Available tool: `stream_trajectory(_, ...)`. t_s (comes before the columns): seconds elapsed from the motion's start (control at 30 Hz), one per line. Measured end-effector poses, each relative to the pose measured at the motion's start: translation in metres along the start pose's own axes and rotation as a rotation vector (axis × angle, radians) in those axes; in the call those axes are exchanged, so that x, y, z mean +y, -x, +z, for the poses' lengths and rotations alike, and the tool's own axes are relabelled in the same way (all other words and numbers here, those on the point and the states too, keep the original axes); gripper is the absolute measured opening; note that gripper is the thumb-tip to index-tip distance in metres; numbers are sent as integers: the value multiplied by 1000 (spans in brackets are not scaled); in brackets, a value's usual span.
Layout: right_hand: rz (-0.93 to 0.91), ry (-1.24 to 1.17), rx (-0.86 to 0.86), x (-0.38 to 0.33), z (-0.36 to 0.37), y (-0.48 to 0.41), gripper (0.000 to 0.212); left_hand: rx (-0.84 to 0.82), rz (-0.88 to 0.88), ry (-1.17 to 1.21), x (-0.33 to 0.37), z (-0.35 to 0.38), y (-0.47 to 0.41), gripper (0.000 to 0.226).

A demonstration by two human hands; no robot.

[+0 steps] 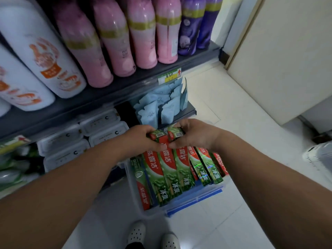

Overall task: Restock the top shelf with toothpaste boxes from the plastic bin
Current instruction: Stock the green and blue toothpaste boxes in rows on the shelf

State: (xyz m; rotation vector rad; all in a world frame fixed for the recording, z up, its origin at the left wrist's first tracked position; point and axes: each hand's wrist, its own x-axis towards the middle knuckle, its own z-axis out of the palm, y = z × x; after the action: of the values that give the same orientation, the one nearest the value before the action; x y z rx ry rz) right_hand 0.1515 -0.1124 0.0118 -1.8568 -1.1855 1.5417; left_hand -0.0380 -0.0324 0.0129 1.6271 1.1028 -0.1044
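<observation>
Left hand (pixel 142 139) and right hand (pixel 195 135) each grip the far end of neighbouring toothpaste boxes (pixel 168 169) in the plastic bin (pixel 132 187); shelf edge (pixel 191 109) just beyond, open floor (pixel 224 97) rightward.

Pink bottles (pixel 142 33), blue pouches (pixel 158 106).

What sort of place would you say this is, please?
Probably a small shop's toiletries aisle: shelves packed with rows of matching bottles, a price tag on a shelf edge, and a bin of toothpaste boxes on the floor.
</observation>
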Motion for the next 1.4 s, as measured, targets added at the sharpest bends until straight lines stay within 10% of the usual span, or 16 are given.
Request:
stream_trajectory(0.37,-305,-42,106,-149,-8,97,13,270,48,207,75,-76,150,38)
stream_trajectory(0.6,-434,31,59,-248,24,148,86,459,162,249,96,-121,257,33)
stream_trajectory(0.7,-506,63,13,-286,45,167,57,491,193,224,97,-139,305,37)
stream_trajectory(0.97,-633,123,-22,-387,149,207,79,582,303,203,59,-200,428,40)
stream_trajectory(1.4,-792,173,-159,-507,348,240,58,793,367,318,-53,-289,596,28)
